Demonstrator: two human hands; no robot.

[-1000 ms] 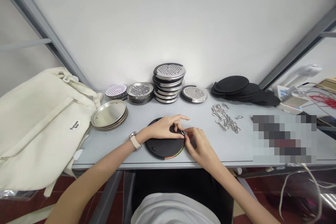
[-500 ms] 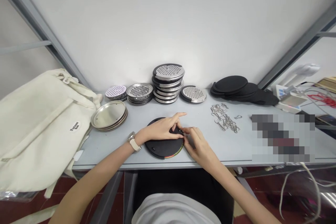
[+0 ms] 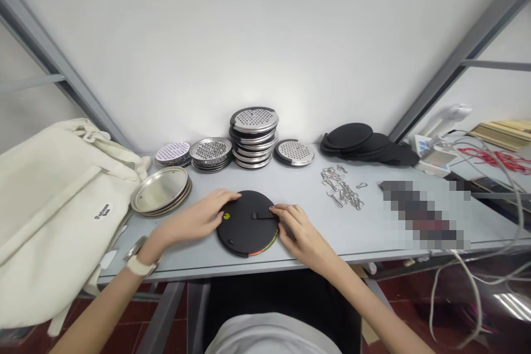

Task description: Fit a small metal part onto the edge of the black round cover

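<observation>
A black round case (image 3: 249,224) lies flat on the table near its front edge, with a red-yellow-green line showing along its lower right rim. Across its face a short black strap (image 3: 262,215) runs to the right edge. My right hand (image 3: 302,235) has thumb and fingers closed at that edge, pinching a small metal clip (image 3: 272,208) at the strap's end, mostly hidden by the fingers. My left hand (image 3: 199,215) rests at the case's left side, fingers stretched out and fingertips at the upper left rim, holding nothing.
Behind stand stacked round graters (image 3: 255,121), a single grater (image 3: 295,152), grater discs (image 3: 211,149) and plain metal lids (image 3: 161,191). Black round cases (image 3: 350,135) and loose metal clips (image 3: 350,193) lie to the right. A cream bag (image 3: 70,215) stands left.
My left hand has let go of the strap area and moved left to the case's edge, uncovering its top. My right hand stays at the right edge. The camera view has shifted slightly.
</observation>
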